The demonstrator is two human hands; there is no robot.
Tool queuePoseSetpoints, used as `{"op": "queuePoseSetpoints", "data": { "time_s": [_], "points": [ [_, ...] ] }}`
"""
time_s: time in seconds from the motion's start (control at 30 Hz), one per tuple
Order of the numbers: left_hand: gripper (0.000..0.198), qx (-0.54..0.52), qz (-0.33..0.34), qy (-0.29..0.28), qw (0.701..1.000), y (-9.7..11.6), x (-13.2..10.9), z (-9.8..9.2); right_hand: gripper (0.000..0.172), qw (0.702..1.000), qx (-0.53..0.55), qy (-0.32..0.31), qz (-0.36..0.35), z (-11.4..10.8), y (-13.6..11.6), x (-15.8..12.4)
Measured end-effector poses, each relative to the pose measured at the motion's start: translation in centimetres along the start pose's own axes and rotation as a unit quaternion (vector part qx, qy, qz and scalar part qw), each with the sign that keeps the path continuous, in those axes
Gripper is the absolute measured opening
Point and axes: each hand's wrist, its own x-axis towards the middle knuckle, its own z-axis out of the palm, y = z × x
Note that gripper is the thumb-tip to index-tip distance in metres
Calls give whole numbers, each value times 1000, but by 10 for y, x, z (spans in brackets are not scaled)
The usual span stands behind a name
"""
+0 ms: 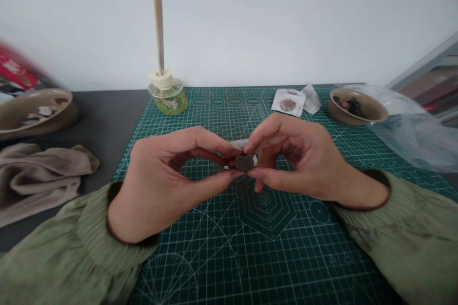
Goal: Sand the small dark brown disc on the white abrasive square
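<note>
A small dark brown round piece [244, 163] is held over the middle of the cutting mat, pinched between both hands. My left hand [168, 178] grips it from the left with thumb and fingertips. From the other side, my right hand [300, 159] pinches its right edge between thumb and index finger, with the other fingers curled behind. Just behind the piece a bit of pale whitish material [239, 144] shows, mostly hidden by the fingers; I cannot tell whether it is held or lying on the mat.
The green cutting mat [211, 228] covers the dark table. At the back stand a reed diffuser [168, 95] and two white filter-like packets [289, 102]. Bowls with dark and pale bits flank the mat, one right [358, 110], one left [53, 119]. A cloth [43, 176] and clear plastic bag [418, 128] lie nearby.
</note>
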Motion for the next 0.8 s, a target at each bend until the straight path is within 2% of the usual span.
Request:
{"op": "queuePoseSetpoints", "data": {
  "time_s": [0.2,0.33,0.43,0.53,0.6,0.8],
  "points": [
    [23,31,18,-5,999,-1,-1,-2,46,1000,-8,-14,-19,-1,3,-1],
    [18,74,10,-24,997,-6,1,-7,32,992,-110,35,-46,1,2,1],
    [25,188,51,-61,979,-14,4,-12,21,975,-207,57,-61,-1,0,3],
    [31,282,97,-119,947,-23,4,-15,14,943,-322,46,-68,-6,-1,5],
    [32,302,106,-143,936,-27,4,-16,13,926,-369,36,-66,-8,-2,5],
    [29,315,105,-171,928,-32,3,-17,11,911,-407,14,-57,-13,-3,4]
  ]
}}
